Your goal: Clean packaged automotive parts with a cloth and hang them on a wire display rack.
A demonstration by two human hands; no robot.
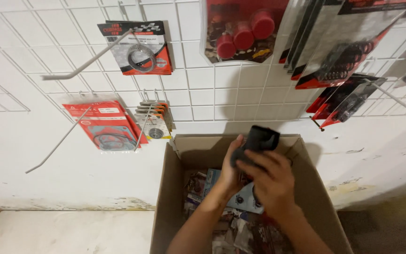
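- Left hand reaches over the open cardboard box, its grip closed on the black rubber part from the 9 o'clock side.
- Right hand lies across at 5 o'clock of that part, fingers curled onto its lower end.
- The part sits above the box's far rim, near frame centre.
- Packaged spares fill the box below.
- White wire grid at 12 o'clock carries hanging blister packs.

The right hand covers the lower part of the black rubber piece and most of the left hand, while the cardboard box runs off the bottom edge.
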